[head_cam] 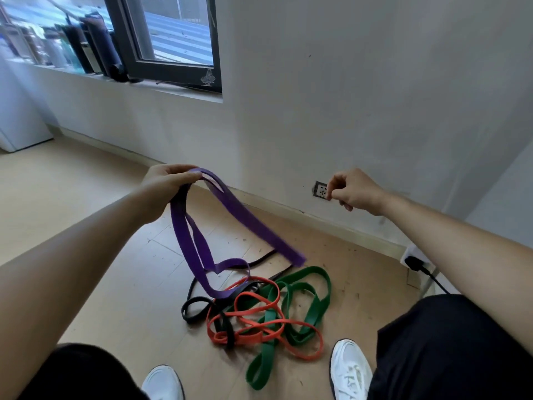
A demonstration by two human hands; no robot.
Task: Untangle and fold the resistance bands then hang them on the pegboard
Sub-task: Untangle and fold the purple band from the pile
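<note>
1. Nearest to me: my two white shoes, left (163,382) and right (350,368), stand on the pale wood-pattern floor (115,284), with my black trousers at both lower corners.

2. Between and just ahead of the shoes, a tangle of resistance bands lies on the floor. The green band (313,270) forms the right and near part of the heap. The red band (245,339) winds through it in several loops. The black band (199,299) lies at the left, with one strand crossing the red loops and another running toward the wall.

3. The purple band (245,217) is partly lifted. Its lower loop reaches the floor and meets the red and black bands. A doubled length slopes down to the right; its end is blurred, just above the green band.

4. Left hand (167,189): raised over the heap, grip closed round the top fold of the purple band, thumb on top.

5. Right hand (354,192): raised at the same height, well apart from the purple band. Grip narrow, fingers curled, thumb against forefinger, holding nothing.

6. Beyond: a black plug in a white adapter (414,261) at the skirting, a wall socket (320,189) behind my right fingers, the white wall (346,82), and a dark-framed window (170,33) at upper left.
</note>
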